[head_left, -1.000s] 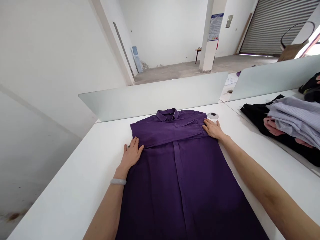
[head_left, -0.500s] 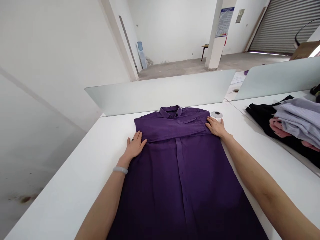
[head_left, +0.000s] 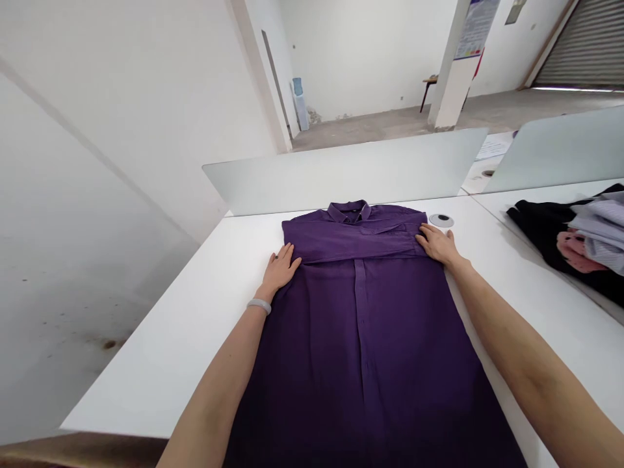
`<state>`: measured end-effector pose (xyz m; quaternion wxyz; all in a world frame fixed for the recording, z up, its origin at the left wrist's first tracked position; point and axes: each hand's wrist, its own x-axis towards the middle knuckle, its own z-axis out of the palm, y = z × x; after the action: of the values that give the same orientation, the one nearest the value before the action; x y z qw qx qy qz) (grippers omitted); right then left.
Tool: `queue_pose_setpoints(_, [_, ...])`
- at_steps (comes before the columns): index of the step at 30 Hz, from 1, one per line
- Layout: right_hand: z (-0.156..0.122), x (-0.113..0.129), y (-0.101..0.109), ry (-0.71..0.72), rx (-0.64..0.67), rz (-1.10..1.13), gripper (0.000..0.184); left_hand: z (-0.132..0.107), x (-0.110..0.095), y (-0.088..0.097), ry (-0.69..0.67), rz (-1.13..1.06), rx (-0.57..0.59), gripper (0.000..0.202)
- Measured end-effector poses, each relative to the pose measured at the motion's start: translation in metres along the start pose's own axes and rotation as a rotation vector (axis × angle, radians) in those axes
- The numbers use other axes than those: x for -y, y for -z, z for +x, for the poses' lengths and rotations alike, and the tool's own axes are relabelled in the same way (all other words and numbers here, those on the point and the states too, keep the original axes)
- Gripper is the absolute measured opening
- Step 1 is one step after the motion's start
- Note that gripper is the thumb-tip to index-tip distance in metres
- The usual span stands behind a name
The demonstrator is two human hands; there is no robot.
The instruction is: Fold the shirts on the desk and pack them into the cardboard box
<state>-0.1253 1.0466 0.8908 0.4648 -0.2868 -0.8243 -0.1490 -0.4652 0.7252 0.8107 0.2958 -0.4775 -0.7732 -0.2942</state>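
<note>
A purple button-up shirt (head_left: 336, 325) lies front side up on the white table (head_left: 160, 325), its collar at the far end. Its sleeves are folded across the chest in a flat band. My left hand (head_left: 280, 268) rests on the shirt's left edge, just under the fold, with its fingers extended. At the opposite edge, my right hand (head_left: 437, 244) lies with spread fingers on the end of the folded sleeve. Neither hand grips the cloth. The shirt's lower part runs out of view at the bottom.
Behind the collar stands a frosted divider panel (head_left: 341, 172). A round cable grommet (head_left: 441, 221) is set in the table beyond my right hand. On the right lies a pile of clothes (head_left: 580, 240), black, pink and light grey. The table's left edge borders a white wall.
The view has shifted, so the shirt and table appear further right and more of the table's near left corner shows. Both hands keep their places on the shirt.
</note>
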Motion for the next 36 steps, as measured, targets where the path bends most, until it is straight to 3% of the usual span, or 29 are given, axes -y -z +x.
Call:
queue_pose_setpoints(5, [0.002,0.001,0.0,-0.004,-0.001,0.018,0.042,-0.004,0.001,-0.002,0.008,-0.101,-0.071,0.057])
queue_pose_setpoints(11, [-0.021,0.005,0.024,-0.124,-0.172,0.093,0.052,-0.014,0.004,0.004,0.095,-0.378,-0.271,0.049])
queue_pose_setpoints(15, [-0.069,-0.003,0.048,-0.081,-0.121,0.114,0.048,-0.05,0.013,0.019,0.122,-0.431,-0.221,0.044])
queue_pose_setpoints(19, [-0.132,-0.005,0.068,0.03,0.015,0.166,0.044,-0.112,0.023,0.03,0.067,-0.428,-0.121,0.046])
queue_pose_setpoints(22, [-0.178,0.006,0.08,0.039,0.068,0.216,0.043,-0.16,0.024,0.033,0.051,-0.376,-0.089,0.047])
queue_pose_setpoints(26, [-0.232,0.028,0.09,0.094,0.039,0.192,0.038,-0.207,0.014,0.034,0.101,-0.317,-0.143,0.035])
queue_pose_setpoints(31, [-0.277,0.046,0.093,0.048,-0.001,0.099,0.044,-0.23,-0.003,0.041,0.177,-0.298,-0.153,0.019])
queue_pose_setpoints(36, [-0.296,0.055,0.102,-0.13,0.051,0.132,0.041,-0.237,-0.011,0.052,0.319,-0.345,-0.113,0.015])
